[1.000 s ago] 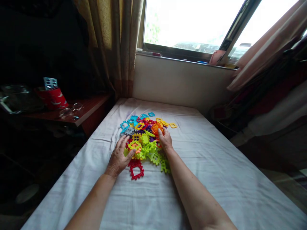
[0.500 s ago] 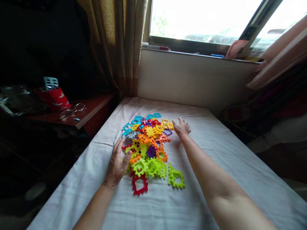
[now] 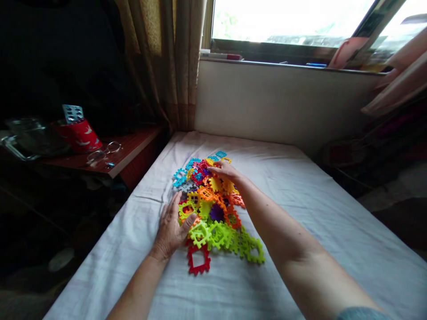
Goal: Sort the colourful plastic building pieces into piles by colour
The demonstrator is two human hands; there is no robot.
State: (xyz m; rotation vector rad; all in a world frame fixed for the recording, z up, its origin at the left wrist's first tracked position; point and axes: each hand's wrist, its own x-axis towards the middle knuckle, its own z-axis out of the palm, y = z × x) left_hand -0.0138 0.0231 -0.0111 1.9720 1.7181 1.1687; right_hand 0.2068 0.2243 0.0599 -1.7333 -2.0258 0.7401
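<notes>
A loose heap of plastic interlocking building pieces lies on the sheet in front of me, toothed and brightly coloured. My left hand (image 3: 174, 225) rests along the heap's left side, fingers stretched and thumb apart, close to a lime-green piece (image 3: 200, 234). Across the far part of the heap reaches my right hand (image 3: 225, 170), its visible fingers extended to the left over yellow and red pieces; its underside is hidden. A purple piece (image 3: 217, 213) shows in the middle. Nearest me lies a red square frame piece (image 3: 199, 260), and blue pieces (image 3: 180, 177) sit at the far left.
The pieces lie on a bed with a pale sheet (image 3: 293, 191). To the left, a wooden table (image 3: 133, 149) bears a red container (image 3: 82, 135) with a blister pack, eyeglasses (image 3: 104, 153) and a glass jug (image 3: 28, 138). A curtain (image 3: 185, 66), wall and window stand behind.
My right hand has swung left from beside the heap to over its far part. My left hand stays at the heap's left edge. The view has shifted slightly.
</notes>
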